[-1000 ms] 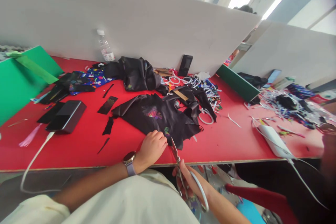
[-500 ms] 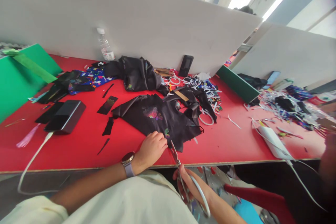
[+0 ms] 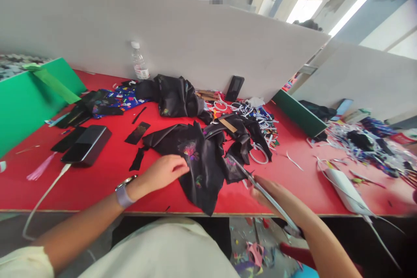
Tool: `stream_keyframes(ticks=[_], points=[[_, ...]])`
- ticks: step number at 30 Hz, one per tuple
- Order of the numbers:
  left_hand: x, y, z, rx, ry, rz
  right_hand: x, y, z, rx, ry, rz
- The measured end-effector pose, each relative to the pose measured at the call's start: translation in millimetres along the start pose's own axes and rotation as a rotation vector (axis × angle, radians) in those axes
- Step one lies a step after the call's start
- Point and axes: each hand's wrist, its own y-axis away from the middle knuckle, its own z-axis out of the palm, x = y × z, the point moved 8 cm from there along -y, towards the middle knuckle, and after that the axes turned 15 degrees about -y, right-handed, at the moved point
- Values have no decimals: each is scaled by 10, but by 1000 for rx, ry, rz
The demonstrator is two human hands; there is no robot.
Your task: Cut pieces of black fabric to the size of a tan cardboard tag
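A piece of black fabric (image 3: 205, 160) with small coloured embroidery lies on the red table (image 3: 97, 182), one corner hanging over the front edge. My left hand (image 3: 164, 171), a watch on its wrist, pinches the fabric's left side. My right hand (image 3: 270, 193) grips a pair of scissors (image 3: 257, 182) with white handles. Their blades point up-left and reach the fabric's right edge.
More black cloth (image 3: 176, 95), blue patterned scraps (image 3: 125, 95), white strips (image 3: 260, 121), a water bottle (image 3: 140, 61) and a phone (image 3: 235, 88) lie toward the grey partition. A dark power bank (image 3: 86, 145) with a white cable sits left. Green dividers (image 3: 22, 100) flank the desk.
My left hand moved left, dragging the fabric toward the front edge. My right hand rose from below the table edge and swung the scissors to the fabric's right side.
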Motion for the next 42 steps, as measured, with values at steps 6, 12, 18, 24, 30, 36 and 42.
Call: stream_keyframes(ticks=[6,12,18,24,30,36,42], points=[[-422,-309,261,146,-360,-255,-459,-802,356,33,491,-322],[-940,-488,453,-73,-429,-139,-277,-913,784,-153,746,-210],[-1433,-738,73,-306,-348,66,-361,-295,1278,-572,454,-160],[-1147,-884,-297,-116,-380,-51,-536,-780,817,-295,163,-109],[-473,-870,49,85,-365,-215,-270,-1258,796,-141,-117,222],[-470,-841,280,153,-302,-310,105,-1146,1071,-275,-206,398],[-502,-794,252,159,-241,-315,266,-1142,1118,-296,-269,447]])
